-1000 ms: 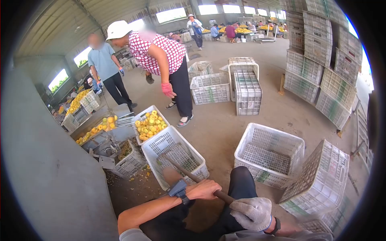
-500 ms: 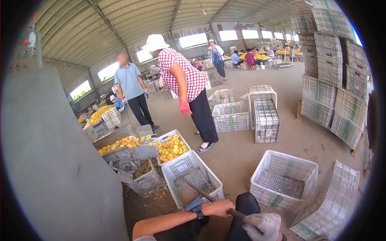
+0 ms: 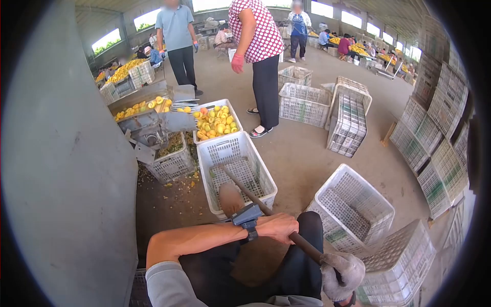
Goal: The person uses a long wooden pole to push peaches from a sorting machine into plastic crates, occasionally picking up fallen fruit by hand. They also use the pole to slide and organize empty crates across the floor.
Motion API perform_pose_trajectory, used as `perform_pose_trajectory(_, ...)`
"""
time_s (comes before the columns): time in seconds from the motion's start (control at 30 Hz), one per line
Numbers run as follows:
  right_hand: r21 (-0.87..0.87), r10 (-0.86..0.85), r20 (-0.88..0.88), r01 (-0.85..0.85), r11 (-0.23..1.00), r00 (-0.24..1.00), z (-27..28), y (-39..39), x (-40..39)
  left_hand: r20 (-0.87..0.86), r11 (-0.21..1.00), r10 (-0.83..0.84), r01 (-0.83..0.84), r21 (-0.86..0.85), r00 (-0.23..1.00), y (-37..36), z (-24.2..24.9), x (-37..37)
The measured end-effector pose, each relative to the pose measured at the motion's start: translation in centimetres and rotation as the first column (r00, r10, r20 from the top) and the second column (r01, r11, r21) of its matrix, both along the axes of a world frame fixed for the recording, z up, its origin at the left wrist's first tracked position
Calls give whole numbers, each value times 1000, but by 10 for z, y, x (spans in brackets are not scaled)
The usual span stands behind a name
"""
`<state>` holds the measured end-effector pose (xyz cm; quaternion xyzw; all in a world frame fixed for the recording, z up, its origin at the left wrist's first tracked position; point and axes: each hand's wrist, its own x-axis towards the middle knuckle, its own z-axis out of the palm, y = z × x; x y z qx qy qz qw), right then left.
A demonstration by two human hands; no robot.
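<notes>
A long brown pole (image 3: 247,191) slants from inside an empty white crate (image 3: 260,180) down to the lower right. My left hand (image 3: 279,228), bare and with a dark device strapped at the wrist, is wrapped round the middle of it. Near its lower end my right hand (image 3: 343,276), in a pale glove, is closed round the same pole. Beyond the empty crate, touching it, stands a crate full of yellow halved fruit (image 3: 217,122). A metal chute (image 3: 148,115) carrying more fruit ends at that full crate.
A large grey metal panel (image 3: 71,169) fills the left side. Empty crates (image 3: 353,204) stand at the right, with tall crate stacks (image 3: 432,148) behind. A person in a dotted shirt (image 3: 260,30) stands beyond the full crate; another in light blue (image 3: 175,28) is farther left.
The view has tilted downward, so the crates and people sit higher in the frame. Both my hands still hold the pole. The person in the dotted shirt stands more upright.
</notes>
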<state>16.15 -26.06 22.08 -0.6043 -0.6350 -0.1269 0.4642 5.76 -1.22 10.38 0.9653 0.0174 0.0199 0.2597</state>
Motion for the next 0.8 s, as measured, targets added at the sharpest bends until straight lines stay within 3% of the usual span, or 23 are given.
perform_pose_trajectory(0.17,-8,-13,-66,13,1000,998,-5,2,1,-103,998,23,-29,-57,994,-1,23,-3)
perform_pose_trajectory(0.3,-32,-21,39,22,999,999,-8,-1,4,-159,997,38,-48,-56,987,-5,34,-7)
perform_pose_trajectory(0.5,-288,2,-24,-9,958,1000,19,2,-14,-64,999,-3,-1,-52,998,-4,7,-3)
perform_pose_trajectory(0.6,-555,-24,78,63,830,997,15,-9,-10,-80,997,-63,59,-50,995,-5,-9,-1)
perform_pose_trajectory(0.67,-726,-16,178,142,672,984,11,-17,-9,-139,992,-121,125,22,983,-6,-22,1)
perform_pose_trajectory(0.77,-849,18,309,267,456,951,7,-25,-9,-36,989,-143,144,32,989,-5,-47,2)
perform_pose_trajectory(0.8,-836,-25,242,222,501,970,-2,-30,-3,-115,978,-200,206,42,973,5,-56,8)
